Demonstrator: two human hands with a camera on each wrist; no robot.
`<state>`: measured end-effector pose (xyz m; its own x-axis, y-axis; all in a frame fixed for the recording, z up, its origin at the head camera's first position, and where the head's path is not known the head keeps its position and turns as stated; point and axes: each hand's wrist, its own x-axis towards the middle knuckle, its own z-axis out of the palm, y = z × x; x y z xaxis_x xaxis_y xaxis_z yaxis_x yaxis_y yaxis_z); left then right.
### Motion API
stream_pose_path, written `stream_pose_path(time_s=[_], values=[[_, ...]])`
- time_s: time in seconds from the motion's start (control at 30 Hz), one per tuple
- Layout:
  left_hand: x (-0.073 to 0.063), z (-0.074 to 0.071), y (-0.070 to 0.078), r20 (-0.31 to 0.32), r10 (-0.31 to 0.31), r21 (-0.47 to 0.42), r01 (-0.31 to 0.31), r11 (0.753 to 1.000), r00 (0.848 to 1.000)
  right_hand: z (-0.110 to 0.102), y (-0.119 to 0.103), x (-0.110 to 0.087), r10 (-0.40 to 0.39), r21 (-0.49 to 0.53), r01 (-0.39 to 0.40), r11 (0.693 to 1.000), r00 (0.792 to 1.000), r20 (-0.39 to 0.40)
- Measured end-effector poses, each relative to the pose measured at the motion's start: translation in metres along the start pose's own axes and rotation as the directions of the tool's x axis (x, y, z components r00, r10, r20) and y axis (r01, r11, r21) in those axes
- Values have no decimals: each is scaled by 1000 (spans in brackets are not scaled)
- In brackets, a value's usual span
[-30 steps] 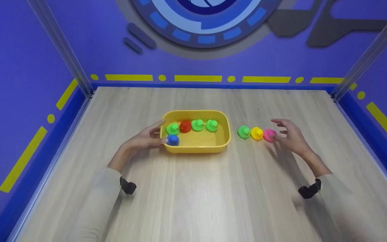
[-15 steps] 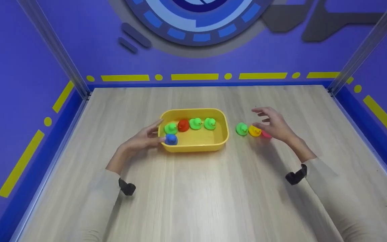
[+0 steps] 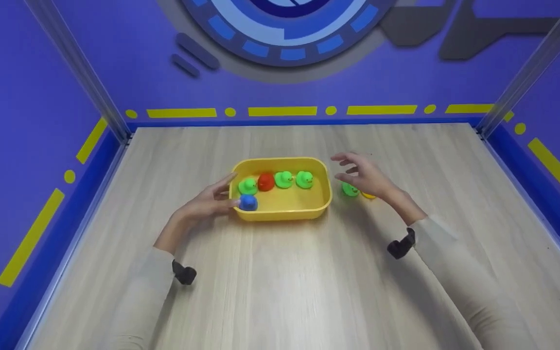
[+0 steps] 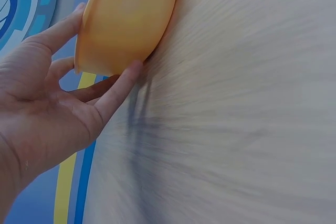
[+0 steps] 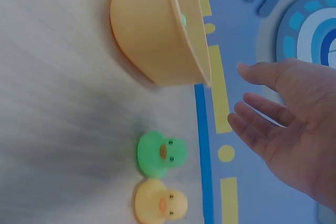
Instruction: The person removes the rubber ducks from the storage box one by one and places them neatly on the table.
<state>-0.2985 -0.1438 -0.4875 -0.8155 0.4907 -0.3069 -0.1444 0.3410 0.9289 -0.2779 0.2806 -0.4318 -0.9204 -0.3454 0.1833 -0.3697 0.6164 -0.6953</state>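
Note:
My left hand [image 3: 208,201] holds the left end of a yellow plastic tub [image 3: 285,215], its thumb and fingers spread against the wall, as the left wrist view also shows. Along the tub's far side stand a green rubber duck [image 3: 248,186], a red duck [image 3: 266,182] and two more green ducks. A blue duck [image 3: 248,202] lies in the near left corner, close to my left hand. My right hand [image 3: 365,176] hovers right of the tub with nothing in it, fingers loosely bent. Below it on the table are a green duck [image 5: 160,153] and a yellow duck [image 5: 159,203].
The light wooden table [image 3: 285,282] has bare surface in front of the tub. Blue panel walls [image 3: 280,92] with yellow marks enclose its back and sides. No pink duck shows now; my right wrist covers its earlier place in the head view.
My right hand has moved left, from over the pink duck to above the green duck beside the tub. My left hand stays on the tub, and the ducks inside keep their places.

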Motion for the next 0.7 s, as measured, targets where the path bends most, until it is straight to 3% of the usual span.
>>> stream_pose_path(time_s=[0.17, 0.33, 0.57, 0.7], values=[[1, -1, -3, -1, 20, -6, -20, 1000, 1000, 15, -12, 16, -27, 45, 26, 999, 999, 27], [1, 0, -5, -5, 28, -6, -28, 1000, 1000, 33, -25, 34, -57, 81, 47, 996, 991, 122], [2, 1, -3, 7, 41, -15, -41, 999, 999, 60, -46, 58, -151, 72, 136, 988, 950, 274], [2, 2, -3, 3, 38, -2, -38, 999, 999, 81, -57, 70, -158, 50, 150, 987, 922, 353]])
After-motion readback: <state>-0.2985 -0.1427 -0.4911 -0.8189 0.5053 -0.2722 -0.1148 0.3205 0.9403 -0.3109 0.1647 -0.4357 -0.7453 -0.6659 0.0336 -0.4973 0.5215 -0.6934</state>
